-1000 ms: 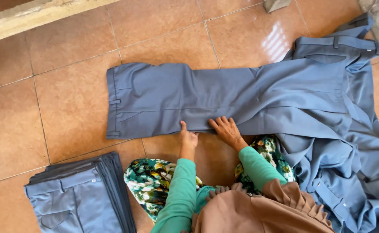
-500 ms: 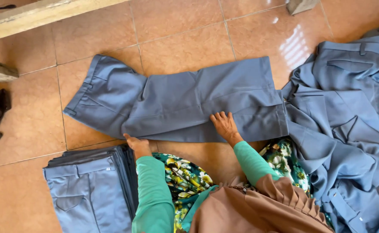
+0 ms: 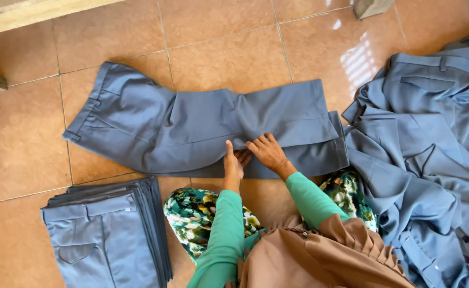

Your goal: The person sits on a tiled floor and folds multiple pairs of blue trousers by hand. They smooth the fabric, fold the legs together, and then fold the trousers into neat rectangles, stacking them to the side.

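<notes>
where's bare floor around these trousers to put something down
Bare tile lies beyond the spread trousers toward the wooden beam, and left of their waistband. Crowded: the folded stack at lower left, the unfolded heap at right, both hands on the near edge.

Grey-blue trousers (image 3: 202, 130), terracotta floor tiles (image 3: 229, 53)

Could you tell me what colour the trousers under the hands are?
The trousers are plain blue-grey, seen clearly in the head view.
</notes>
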